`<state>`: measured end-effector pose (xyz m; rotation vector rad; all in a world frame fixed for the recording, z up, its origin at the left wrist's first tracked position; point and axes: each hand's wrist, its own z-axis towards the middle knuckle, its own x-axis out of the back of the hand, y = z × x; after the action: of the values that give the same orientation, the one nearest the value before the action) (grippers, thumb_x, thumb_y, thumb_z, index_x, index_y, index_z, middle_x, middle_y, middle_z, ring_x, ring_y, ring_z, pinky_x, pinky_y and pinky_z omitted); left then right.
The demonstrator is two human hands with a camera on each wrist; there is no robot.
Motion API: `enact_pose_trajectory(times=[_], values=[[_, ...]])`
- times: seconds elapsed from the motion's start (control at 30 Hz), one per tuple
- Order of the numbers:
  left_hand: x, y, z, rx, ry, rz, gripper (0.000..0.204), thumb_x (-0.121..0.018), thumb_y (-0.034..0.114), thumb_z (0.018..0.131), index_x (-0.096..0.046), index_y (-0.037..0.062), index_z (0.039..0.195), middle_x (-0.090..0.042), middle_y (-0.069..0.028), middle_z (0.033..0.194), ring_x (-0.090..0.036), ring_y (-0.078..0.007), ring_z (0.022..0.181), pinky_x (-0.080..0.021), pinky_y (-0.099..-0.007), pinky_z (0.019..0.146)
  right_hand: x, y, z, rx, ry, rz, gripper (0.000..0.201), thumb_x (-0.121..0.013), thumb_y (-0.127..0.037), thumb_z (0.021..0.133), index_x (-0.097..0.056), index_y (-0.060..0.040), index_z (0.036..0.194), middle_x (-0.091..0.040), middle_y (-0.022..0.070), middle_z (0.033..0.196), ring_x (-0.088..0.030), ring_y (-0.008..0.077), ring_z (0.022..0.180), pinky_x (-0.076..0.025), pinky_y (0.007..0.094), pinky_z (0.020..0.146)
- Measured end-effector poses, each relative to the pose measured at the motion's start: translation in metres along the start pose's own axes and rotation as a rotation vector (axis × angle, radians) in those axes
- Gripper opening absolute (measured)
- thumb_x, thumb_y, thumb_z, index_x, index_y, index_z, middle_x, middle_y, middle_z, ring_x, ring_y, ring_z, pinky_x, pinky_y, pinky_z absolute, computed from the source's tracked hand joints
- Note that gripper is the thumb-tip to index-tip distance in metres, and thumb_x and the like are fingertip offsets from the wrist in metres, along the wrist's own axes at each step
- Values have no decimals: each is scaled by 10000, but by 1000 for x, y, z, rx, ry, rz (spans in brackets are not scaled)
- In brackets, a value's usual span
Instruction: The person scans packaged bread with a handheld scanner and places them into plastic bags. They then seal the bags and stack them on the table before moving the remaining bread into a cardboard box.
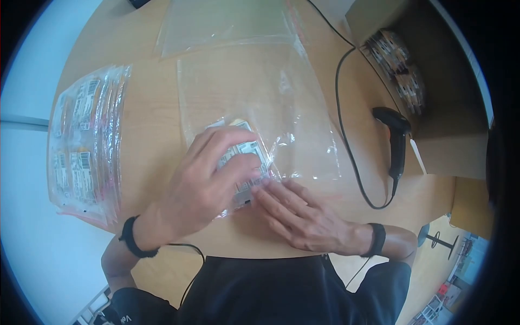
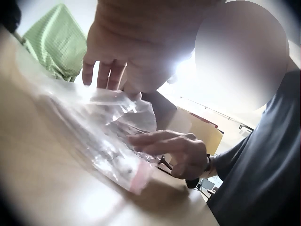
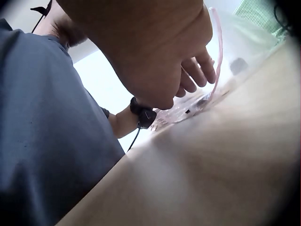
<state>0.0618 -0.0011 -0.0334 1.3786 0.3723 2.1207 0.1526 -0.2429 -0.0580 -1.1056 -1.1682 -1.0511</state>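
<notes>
A small clear packet with white printed labels [image 1: 242, 187] lies near the table's front edge, over the lower left of a large clear bag [image 1: 238, 86]. My left hand [image 1: 197, 181] is over the packet, fingers bent toward its labels; whether they touch is unclear. Beside it my right hand [image 1: 303, 216] rests with extended fingertips at the packet's lower right edge. In the left wrist view, crinkled plastic with a pink strip [image 2: 138, 179] lies beneath the left fingers [image 2: 110, 73]. The right wrist view shows the right fingers [image 3: 197, 73] beside a pink bag edge [image 3: 218, 61].
At the left stands a row of clear labelled packets [image 1: 86, 146]. A black handheld scanner [image 1: 398, 143] with a cable lies at the right, beside an open cardboard box [image 1: 455, 124] holding more packets. Another clear bag [image 1: 227, 24] lies at the back.
</notes>
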Motion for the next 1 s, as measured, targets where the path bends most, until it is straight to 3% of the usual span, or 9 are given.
enact_pose_trajectory(times=[0.1,0.17,0.43,0.73,0.83,0.9,0.93,0.97,1.0], values=[[-9,19,-46,-238,-42,62,215,-813,144,886,-702,-22,968,-677,-177,1132,-672,-371,1064,-574,-421,886,-6,-2,-1,-56,-104,74,647,-611,-210,921,-527,71,1498,-369,273,1665,-411,410,1530,-463,459,1152],[-23,44,-64,-141,-382,91,368,-794,301,902,-707,-46,985,-677,-214,1142,-656,-387,1144,-548,-466,985,-7,-2,3,-135,-89,231,654,-613,-205,923,-514,74,1506,-364,254,1672,-412,412,1525,-459,473,1150],[-52,42,-76,-135,-511,238,593,-681,488,936,-719,-86,1080,-671,-263,1222,-588,-433,1296,-397,-546,1189,-8,2,49,-240,-43,73,692,-667,-137,829,-528,89,1468,-374,274,1646,-489,385,1437,-450,458,1118],[-47,44,-70,-151,-443,257,723,-655,506,952,-625,-114,1323,-616,-201,1309,-552,-362,1291,-381,-512,1192,-53,47,145,-259,180,-203,454,-648,-181,836,-612,61,1219,-554,209,1259,-610,321,1121,-514,461,961],[-46,45,-77,-140,-517,234,711,-640,496,970,-613,-106,1348,-605,-206,1334,-545,-353,1316,-378,-510,1191,-51,23,118,-130,138,-315,386,-641,-196,839,-640,51,1136,-614,187,1130,-651,300,1016,-536,462,909],[-43,51,-79,55,-942,197,659,-570,458,1055,-557,-71,1448,-524,-240,1527,-479,-381,1435,-336,-499,1226,-19,-7,87,-43,96,-205,348,-637,-206,841,-659,45,1081,-654,173,1045,-678,286,946,-550,463,874],[-62,45,-86,342,-500,-492,590,-561,360,1063,-529,-56,1480,-502,-257,1555,-464,-384,1461,-312,-508,1252,-1,-20,71,-6,105,-98,331,-635,-211,842,-668,42,1053,-674,166,1002,-691,279,911,-557,463,857],[-58,47,-75,295,-517,-510,590,-561,360,1063,-529,-56,1480,-502,-257,1555,-464,-384,1461,-312,-508,1252,16,-26,60,7,151,45,316,-633,-216,843,-678,39,1026,-694,159,959,-705,272,876,-564,464,840],[-43,51,-64,67,-603,-106,584,-566,336,1053,-519,-46,1492,-500,-261,1557,-461,-394,1464,-304,-513,1259,39,-23,49,12,238,240,275,-658,-215,819,-677,-4,994,-684,118,935,-698,253,836,-560,425,740]])
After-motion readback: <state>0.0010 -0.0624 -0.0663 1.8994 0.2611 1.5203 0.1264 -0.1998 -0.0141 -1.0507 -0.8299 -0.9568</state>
